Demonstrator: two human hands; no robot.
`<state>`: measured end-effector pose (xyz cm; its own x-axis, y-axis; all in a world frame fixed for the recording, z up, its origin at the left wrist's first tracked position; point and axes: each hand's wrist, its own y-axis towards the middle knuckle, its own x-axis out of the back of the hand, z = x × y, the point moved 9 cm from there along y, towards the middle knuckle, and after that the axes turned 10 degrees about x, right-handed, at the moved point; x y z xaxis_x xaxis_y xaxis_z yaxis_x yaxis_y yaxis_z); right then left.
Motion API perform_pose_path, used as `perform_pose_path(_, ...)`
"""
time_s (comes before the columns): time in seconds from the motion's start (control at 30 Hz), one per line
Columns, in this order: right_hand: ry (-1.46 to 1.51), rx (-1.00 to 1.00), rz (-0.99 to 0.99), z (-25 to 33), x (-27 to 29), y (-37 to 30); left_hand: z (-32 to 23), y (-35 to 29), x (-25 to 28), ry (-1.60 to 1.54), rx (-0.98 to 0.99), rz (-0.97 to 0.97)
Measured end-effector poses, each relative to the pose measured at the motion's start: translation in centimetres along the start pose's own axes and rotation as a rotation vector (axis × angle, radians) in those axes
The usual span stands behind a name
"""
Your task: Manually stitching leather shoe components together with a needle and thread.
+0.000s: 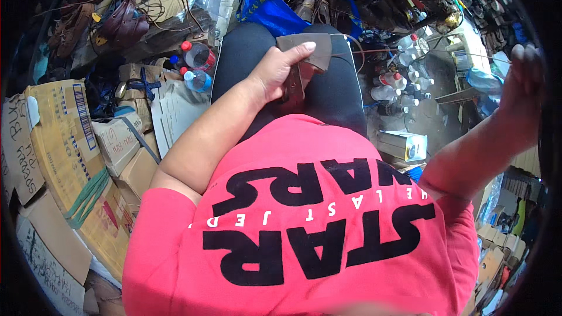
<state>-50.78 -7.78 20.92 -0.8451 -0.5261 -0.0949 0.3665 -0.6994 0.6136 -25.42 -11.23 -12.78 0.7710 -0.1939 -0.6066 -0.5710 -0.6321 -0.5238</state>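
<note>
Over my lap, my left hand [280, 69] is closed on a brown leather piece [321, 52], its thumb pressed flat on the upper face. A darker brown strap-like part [295, 86] hangs below the fingers. From the leather a thin reddish-brown thread [374, 52] runs tautly to the right. My right hand [525, 73] is raised far out at the right rim, fingers drawn together at the thread's end; the grip itself is dim. Another loose strand [362, 58] curves in a loop beside the leather, over my right thigh.
Cardboard boxes [64, 146] are stacked at the left. Bottles [198, 81] stand by my left leg, and several more bottles [398, 85] by my right. A blue bag [263, 3] with shoes lies ahead. A small tin [404, 145] sits right of my lap.
</note>
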Motion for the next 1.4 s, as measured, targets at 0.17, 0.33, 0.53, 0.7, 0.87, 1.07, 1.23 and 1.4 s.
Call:
perform_pose_path(0.17,-0.686,-0.075,-0.313,-11.5,-2.1,-4.8,-0.2,-0.7,-0.5,0.062,-0.046,0.138)
perform_pose_path(0.33,-0.919,-0.354,0.083,-22.2,-8.7,-7.2,-0.3,-1.0,-0.7,0.127,-0.076,0.232)
perform_pose_path(0.53,-0.946,-0.416,0.095,-24.8,-8.3,-7.9,-0.5,-1.0,-0.5,0.13,-0.087,0.198)
perform_pose_path(0.7,-0.981,-0.393,0.114,-24.6,-8.6,-7.4,-0.5,-1.1,-0.6,0.121,-0.09,0.204)
perform_pose_path(0.87,-1.045,-0.388,0.209,-25.2,-9.2,-6.9,-0.4,-1.2,-0.2,0.158,-0.085,0.197)
perform_pose_path(1.07,-0.636,-0.627,-0.032,-26.6,-6.9,-9.4,-1.3,-3.2,0.3,0.169,-0.165,-0.001)
perform_pose_path(1.23,-0.414,-0.718,-0.069,-28.2,-6.3,-10.9,-0.5,-3.5,1.1,0.066,-0.091,0.006)
perform_pose_path(1.4,-0.278,-0.768,-0.108,-29.4,-6.2,-12.0,0.3,-2.9,1.0,-0.061,-0.108,0.049)
